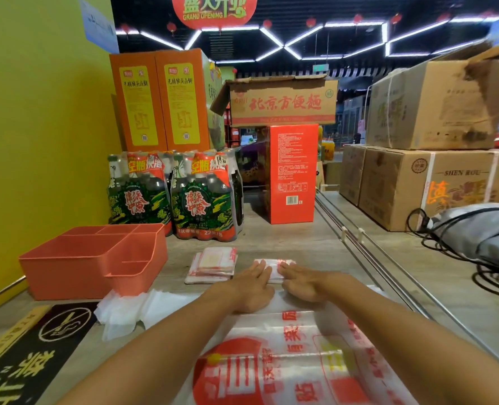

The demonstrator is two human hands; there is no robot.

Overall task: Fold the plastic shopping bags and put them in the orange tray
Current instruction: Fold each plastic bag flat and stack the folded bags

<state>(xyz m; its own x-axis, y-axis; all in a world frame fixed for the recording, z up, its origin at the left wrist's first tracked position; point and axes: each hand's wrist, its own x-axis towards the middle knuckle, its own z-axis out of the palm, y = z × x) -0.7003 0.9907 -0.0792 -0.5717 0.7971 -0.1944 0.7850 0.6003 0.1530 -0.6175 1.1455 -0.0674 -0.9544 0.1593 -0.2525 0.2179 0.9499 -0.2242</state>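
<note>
**Counter layout, head view**

Tray point(90, 264) sits far left on counter point(300, 238), against wall point(38, 141). Stack of folded bags point(213, 266) just R of tray. Small folded bag point(274, 268) R of that stack, under fingertips of both hands: left hand point(249, 289) and right hand point(303, 285) side by side, flat on it. Unfolded bags point(286, 361) lie nearest the person, under both forearms. Tissue sheets point(125, 311) in front of tray, L of unfolded bags. Sign point(32, 355) at near-left corner. Bottle packs point(175, 197) behind tray; tall cartons point(160, 100) behind those. Upright box point(290, 173) centre-back, open carton point(283, 100) on top. Stacked cartons point(432, 147) far R; cables point(476, 244) before them.
</note>
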